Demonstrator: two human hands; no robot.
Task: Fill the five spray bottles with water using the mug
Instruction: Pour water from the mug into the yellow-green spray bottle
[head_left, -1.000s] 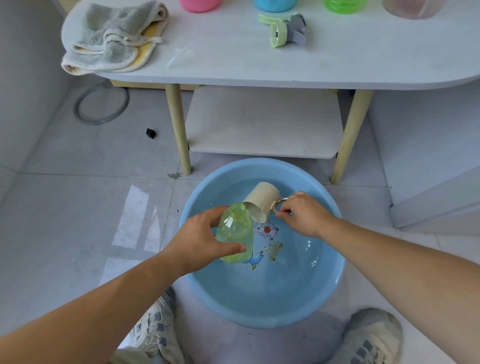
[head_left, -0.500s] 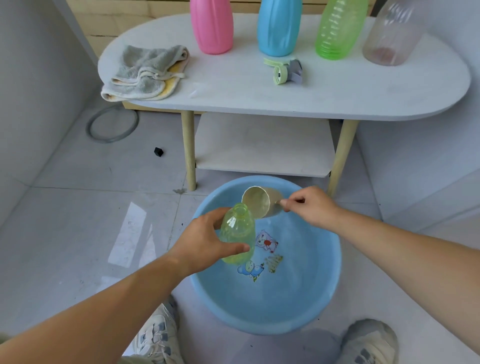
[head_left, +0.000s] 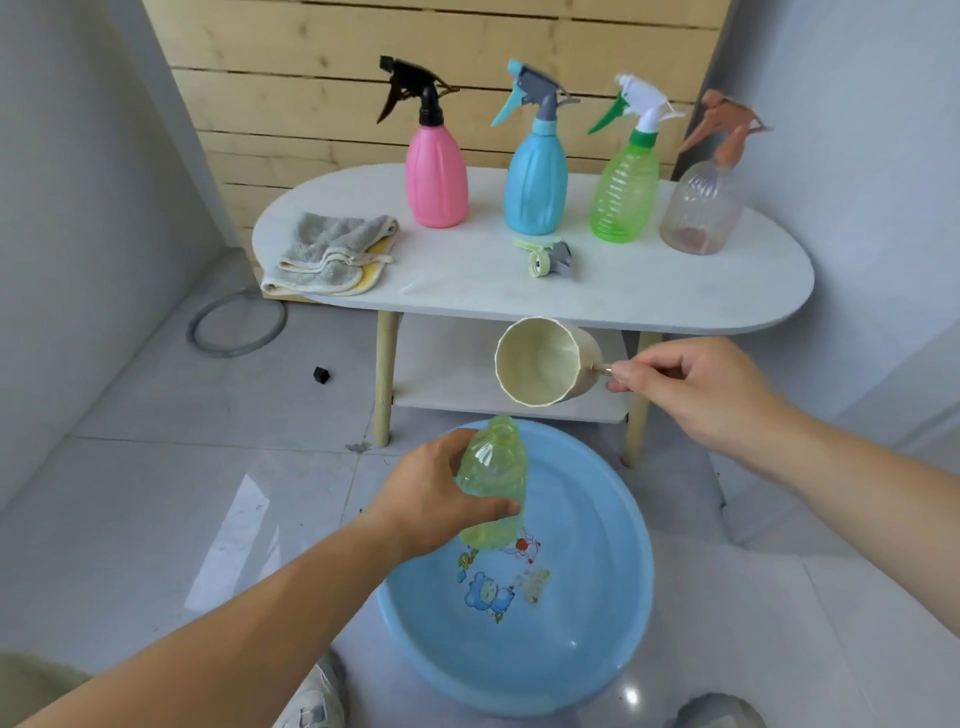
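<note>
My left hand (head_left: 434, 501) grips an uncapped pale green bottle (head_left: 493, 480) upright over the blue basin (head_left: 623, 639), which holds water. My right hand (head_left: 691, 392) holds the cream mug (head_left: 540, 366) by its metal handle, tipped on its side, mouth toward me, lifted above and right of the bottle's neck. On the white table (head_left: 467, 286) stand a pink spray bottle (head_left: 435, 176), a blue one (head_left: 536, 176), a green one (head_left: 626, 187) and a clear one (head_left: 701, 202), all capped. A loose green spray head (head_left: 545, 257) lies in front of them.
A folded grey-and-yellow cloth (head_left: 332, 254) lies on the table's left end. A lower shelf (head_left: 447, 374) sits under the tabletop. A grey ring (head_left: 236, 327) and a small black piece (head_left: 321, 374) lie on the tiled floor. My shoes show at the bottom edge.
The mug has come away from the bottle's mouth, up and to the right, and turned its mouth toward me. My view has tilted up, showing the whole table.
</note>
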